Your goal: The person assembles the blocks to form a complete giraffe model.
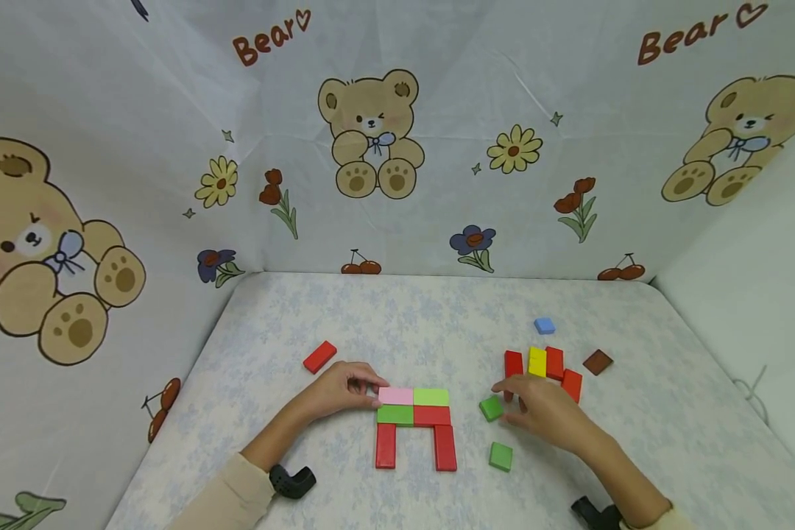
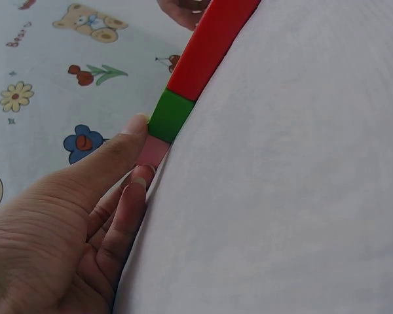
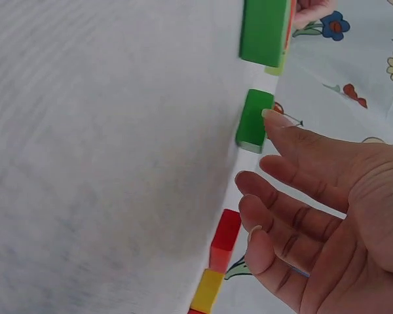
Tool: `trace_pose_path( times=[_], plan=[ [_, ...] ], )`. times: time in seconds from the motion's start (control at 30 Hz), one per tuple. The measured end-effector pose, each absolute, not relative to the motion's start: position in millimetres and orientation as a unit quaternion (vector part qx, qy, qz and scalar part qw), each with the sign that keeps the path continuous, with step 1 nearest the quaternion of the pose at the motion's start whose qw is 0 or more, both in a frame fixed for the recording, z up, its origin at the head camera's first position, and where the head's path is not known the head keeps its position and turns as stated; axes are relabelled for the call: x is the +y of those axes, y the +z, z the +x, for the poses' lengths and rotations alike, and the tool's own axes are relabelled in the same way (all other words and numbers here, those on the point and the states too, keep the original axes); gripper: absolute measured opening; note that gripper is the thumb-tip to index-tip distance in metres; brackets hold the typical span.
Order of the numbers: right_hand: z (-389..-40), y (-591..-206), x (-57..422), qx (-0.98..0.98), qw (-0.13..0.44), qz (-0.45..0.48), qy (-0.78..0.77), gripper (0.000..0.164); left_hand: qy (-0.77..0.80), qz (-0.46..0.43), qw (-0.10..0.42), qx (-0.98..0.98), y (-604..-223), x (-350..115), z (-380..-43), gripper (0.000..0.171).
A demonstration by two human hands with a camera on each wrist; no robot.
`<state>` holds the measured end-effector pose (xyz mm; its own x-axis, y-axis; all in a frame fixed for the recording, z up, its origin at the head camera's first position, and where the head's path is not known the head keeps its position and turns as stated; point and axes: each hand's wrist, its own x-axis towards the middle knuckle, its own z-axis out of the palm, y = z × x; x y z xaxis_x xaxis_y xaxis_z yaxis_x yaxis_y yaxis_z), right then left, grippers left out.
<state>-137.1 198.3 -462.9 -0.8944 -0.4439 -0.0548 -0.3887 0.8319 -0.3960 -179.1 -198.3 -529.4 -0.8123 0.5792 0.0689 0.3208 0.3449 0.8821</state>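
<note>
My left hand (image 1: pixel 336 389) pinches the left end of a pink block (image 1: pixel 395 396), thumb and fingertips at its corners. A light green block (image 1: pixel 430 397) lies to its right. Below them sit a green block (image 1: pixel 395 415) and a red block (image 1: pixel 431 416), with two upright red blocks, the left one (image 1: pixel 386 445) and the right one (image 1: pixel 445 447), as legs. My right hand (image 1: pixel 546 408) hovers with fingers loosely bent and spread; in the right wrist view its thumb tip is close to a small green block (image 3: pixel 255 118). Nothing shows between those fingers.
Another green block (image 1: pixel 500 456) lies nearer me. Behind my right hand are several red blocks (image 1: pixel 554 362), a yellow one (image 1: pixel 537 361), a blue one (image 1: pixel 545 325) and a brown one (image 1: pixel 598 361). One red block (image 1: pixel 320 357) lies at the left, beyond my left hand.
</note>
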Motion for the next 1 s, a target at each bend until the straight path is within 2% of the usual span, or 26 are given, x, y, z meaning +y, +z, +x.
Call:
trace_pose_path(
  times=[0.4,0.67,1.0],
  plan=[
    [-144.0,-473.1,195.2,0.956,0.102,-0.195,-0.193,0.032,0.496,0.276,0.131,0.813,-530.2,-200.3,-178.7,0.031],
    [-138.4,-466.5,191.9,0.958,0.077,-0.202,-0.191,0.031,0.497,0.274,0.128,0.813,-528.7,-198.7,-177.6,0.029],
    [-107.7,-447.0,167.7,0.956,0.055,-0.216,-0.193,0.029,0.49,0.27,0.128,0.819,-530.4,-199.0,-179.0,0.029]
  ],
)
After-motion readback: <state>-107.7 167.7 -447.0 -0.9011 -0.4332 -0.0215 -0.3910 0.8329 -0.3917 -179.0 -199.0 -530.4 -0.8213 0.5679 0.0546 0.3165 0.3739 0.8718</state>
